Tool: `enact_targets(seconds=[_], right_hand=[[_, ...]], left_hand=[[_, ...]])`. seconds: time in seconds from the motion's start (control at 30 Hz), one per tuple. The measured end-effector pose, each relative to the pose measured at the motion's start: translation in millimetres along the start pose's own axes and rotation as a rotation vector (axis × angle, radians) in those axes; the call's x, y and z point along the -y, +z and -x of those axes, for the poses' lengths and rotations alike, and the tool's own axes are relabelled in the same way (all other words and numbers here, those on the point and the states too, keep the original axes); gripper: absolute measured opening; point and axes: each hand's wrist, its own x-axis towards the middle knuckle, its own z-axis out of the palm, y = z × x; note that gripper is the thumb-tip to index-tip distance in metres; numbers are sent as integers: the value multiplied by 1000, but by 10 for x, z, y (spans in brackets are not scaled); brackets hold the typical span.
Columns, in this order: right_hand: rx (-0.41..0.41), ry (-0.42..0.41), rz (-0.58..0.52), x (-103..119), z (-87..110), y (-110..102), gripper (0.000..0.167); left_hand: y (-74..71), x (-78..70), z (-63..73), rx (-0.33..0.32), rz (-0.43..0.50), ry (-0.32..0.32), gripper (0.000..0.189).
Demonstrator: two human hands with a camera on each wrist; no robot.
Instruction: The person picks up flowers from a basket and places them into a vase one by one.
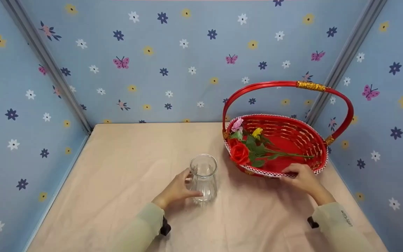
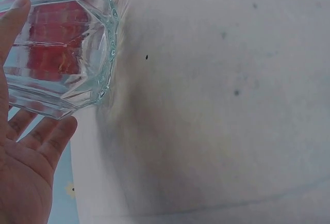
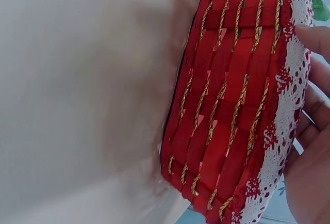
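Note:
A clear glass vase (image 1: 204, 182) stands upright on the cloth, near the middle of the head view. My left hand (image 1: 177, 189) is beside it, thumb across the front and fingers loosely spread at its left side; the left wrist view shows them fairly straight near the glass (image 2: 62, 53). To the right sits a red woven basket (image 1: 292, 122) with a lace-trimmed rim. My right hand (image 1: 304, 180) pinches its near rim, the thumb on the lace (image 3: 291, 79). Inside lie a red rose (image 1: 240, 153), a yellow flower (image 1: 257, 132) and a pink flower (image 1: 237, 125).
The basket's tall red handle (image 1: 275, 84) arches above it, with gold wrapping. A pale cloth (image 1: 135, 150) covers the table. Blue patterned panels (image 1: 187, 52) stand at the back and both sides, with grey metal posts (image 1: 47, 66) in the corners.

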Motion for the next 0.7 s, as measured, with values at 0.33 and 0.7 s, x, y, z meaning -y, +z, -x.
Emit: enact_targets(seconds=[0.33, 0.7], right_hand=[[18, 35, -22, 129, -20, 125, 11], [5, 43, 37, 383, -56, 284, 8]], left_hand=[[2, 16, -4, 5, 4, 4, 102], [6, -7, 5, -8, 6, -12, 102]])
